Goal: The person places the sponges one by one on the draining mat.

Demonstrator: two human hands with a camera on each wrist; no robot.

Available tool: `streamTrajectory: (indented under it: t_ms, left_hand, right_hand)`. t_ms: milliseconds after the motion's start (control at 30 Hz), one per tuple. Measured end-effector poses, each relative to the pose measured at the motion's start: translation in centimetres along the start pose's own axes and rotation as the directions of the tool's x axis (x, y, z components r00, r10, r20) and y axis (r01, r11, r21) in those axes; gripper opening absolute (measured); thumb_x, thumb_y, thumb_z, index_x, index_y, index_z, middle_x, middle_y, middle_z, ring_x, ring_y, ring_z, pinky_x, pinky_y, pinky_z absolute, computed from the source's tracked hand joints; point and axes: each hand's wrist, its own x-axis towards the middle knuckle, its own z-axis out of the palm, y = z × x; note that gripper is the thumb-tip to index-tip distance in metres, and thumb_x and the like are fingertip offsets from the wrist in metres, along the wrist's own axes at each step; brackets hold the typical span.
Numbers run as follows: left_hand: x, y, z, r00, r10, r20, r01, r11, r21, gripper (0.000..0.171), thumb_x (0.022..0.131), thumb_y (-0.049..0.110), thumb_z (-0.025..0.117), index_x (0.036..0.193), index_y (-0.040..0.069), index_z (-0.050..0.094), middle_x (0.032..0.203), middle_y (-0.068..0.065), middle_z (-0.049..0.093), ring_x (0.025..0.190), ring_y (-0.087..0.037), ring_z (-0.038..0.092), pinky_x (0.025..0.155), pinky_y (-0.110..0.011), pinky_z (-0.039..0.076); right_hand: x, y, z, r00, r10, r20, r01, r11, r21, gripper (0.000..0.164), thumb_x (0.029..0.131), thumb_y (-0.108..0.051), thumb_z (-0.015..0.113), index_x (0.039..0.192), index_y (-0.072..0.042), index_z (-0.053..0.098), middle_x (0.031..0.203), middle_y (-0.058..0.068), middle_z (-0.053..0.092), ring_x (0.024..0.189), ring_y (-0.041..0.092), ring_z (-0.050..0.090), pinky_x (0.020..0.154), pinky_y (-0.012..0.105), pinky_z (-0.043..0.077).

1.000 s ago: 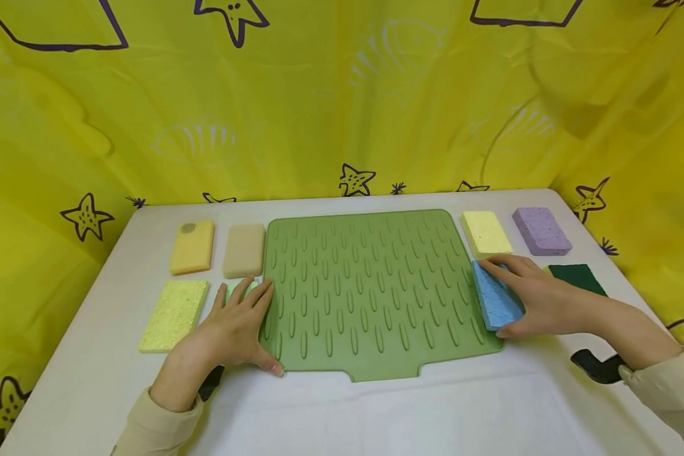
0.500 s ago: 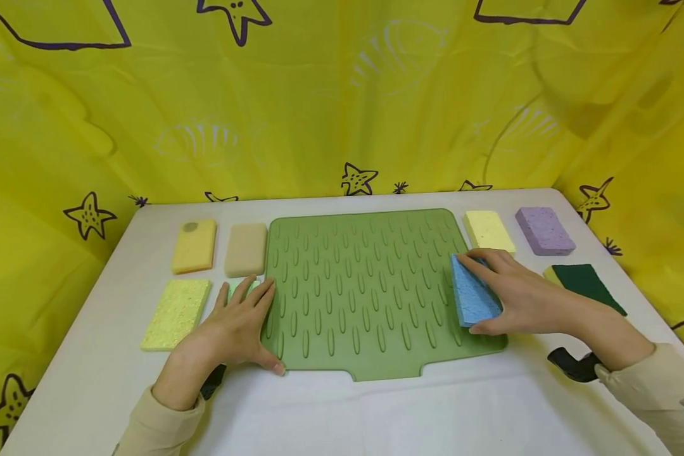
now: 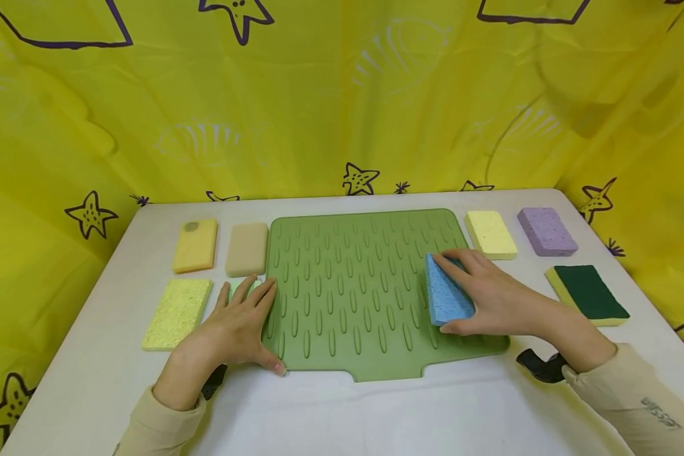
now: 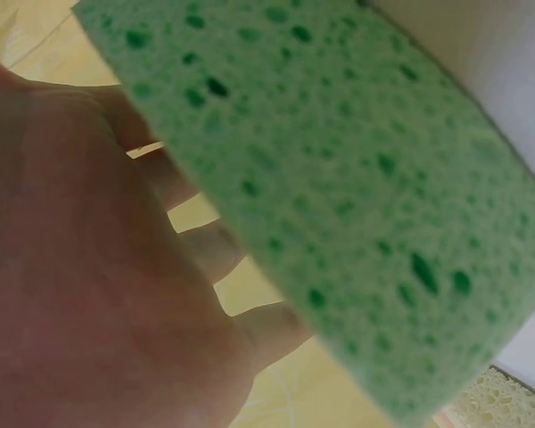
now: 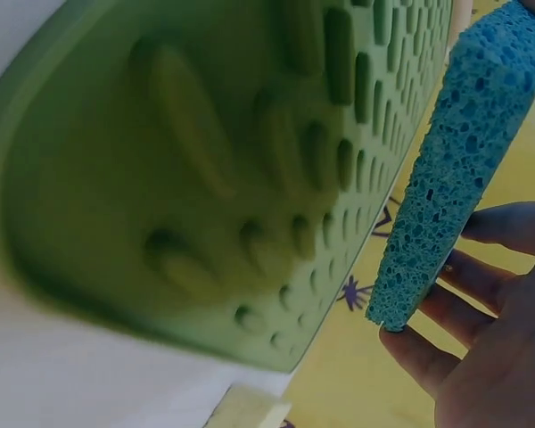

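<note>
Blue sponge (image 3: 447, 297) pinched end-to-end in your right hand (image 3: 490, 296) over mat (image 3: 365, 294), inside right edge, likely freeing underside; left hand (image 3: 235, 326) spread.

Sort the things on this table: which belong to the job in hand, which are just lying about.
In the job, it seems:
blue sponge, held in the right hand
green mat, under the blue sponge
mint sponge, under the left hand

Lying about:
speckled yellow sponge
orange-yellow sponge
tan sponge
pale yellow sponge
purple sponge
green-topped sponge
</note>
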Motion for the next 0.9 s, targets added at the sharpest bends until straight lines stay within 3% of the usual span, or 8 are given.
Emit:
streamTrajectory:
  t_ms: [467, 700, 900]
  left_hand:
    - [-0.2, -0.5, -0.3, 0.998, 0.013, -0.068, -0.013, 1.000, -0.007, 0.136, 0.049, 0.070, 0.086, 0.154, 0.001, 0.031, 0.164, -0.019, 0.018, 0.150, -0.046, 0.011, 0.111, -0.079, 0.000]
    - [-0.2, -0.6, -0.4, 0.999, 0.011, -0.040, -0.013, 0.999, -0.041, 0.136, 0.049, 0.067, 0.087, 0.154, 0.001, 0.030, 0.164, -0.018, 0.015, 0.151, -0.046, 0.009, 0.111, -0.078, -0.001]
    - [-0.2, -0.5, -0.3, 1.000, 0.007, -0.021, -0.009, 0.998, -0.057, 0.139, 0.048, 0.068, 0.085, 0.155, 0.001, 0.028, 0.165, -0.013, 0.021, 0.152, -0.044, 0.008, 0.111, -0.078, 0.000]
  right_hand:
    - [1.8, -2.5, 0.2, 1.000, -0.018, 0.009, 0.018, 0.999, 0.049, 0.114, 0.075, -0.073, 0.069, 0.159, -0.011, 0.021, 0.156, 0.014, 0.029, 0.139, 0.033, 0.032, 0.105, 0.056, 0.041]
    - [2.7, -3.6, 0.5, 0.999, -0.049, -0.006, 0.049, 0.998, 0.044, 0.115, 0.074, -0.075, 0.069, 0.158, -0.011, 0.023, 0.156, 0.014, 0.029, 0.137, 0.033, 0.035, 0.106, 0.057, 0.040]
    - [3.6, -4.9, 0.8, 0.998, -0.063, 0.002, 0.062, 0.997, 0.044, 0.117, 0.073, -0.077, 0.067, 0.158, -0.011, 0.024, 0.156, 0.012, 0.029, 0.138, 0.033, 0.036, 0.106, 0.055, 0.042]
